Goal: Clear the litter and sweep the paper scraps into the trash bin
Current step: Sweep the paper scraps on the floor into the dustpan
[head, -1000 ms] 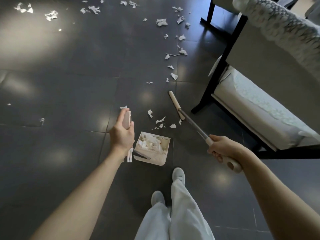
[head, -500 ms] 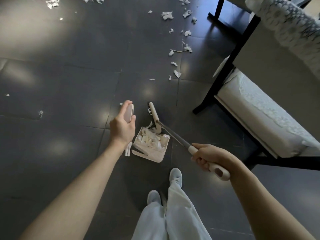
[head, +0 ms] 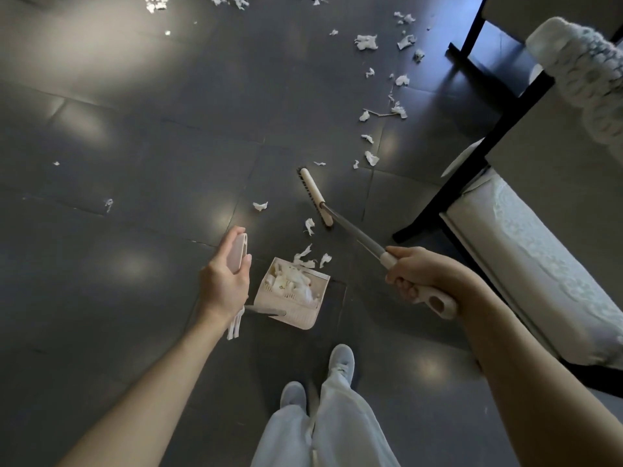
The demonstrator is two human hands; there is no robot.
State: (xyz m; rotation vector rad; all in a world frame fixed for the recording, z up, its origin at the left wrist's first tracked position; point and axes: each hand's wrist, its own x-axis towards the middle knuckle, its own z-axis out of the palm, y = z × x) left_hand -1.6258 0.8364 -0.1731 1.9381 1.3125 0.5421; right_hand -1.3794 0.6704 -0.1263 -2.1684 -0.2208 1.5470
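Left hand [head: 225,281]: wrapped around the dustpan handle [head: 237,252]
Right hand [head: 418,274]: clenched on the broom [head: 354,230]
Dustpan [head: 291,293]: holds scraps; loose paper scraps [head: 308,257] at its 12 o'clock

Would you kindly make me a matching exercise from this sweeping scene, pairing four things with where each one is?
Things:
1. dustpan
2. broom head
3. left hand
4. right hand

Places:
A. gripping the broom handle
B. on the floor beyond the dustpan's mouth
C. by the feet, holding paper scraps
D. gripping the dustpan's upright handle

Pairs: 1-C, 2-B, 3-D, 4-A
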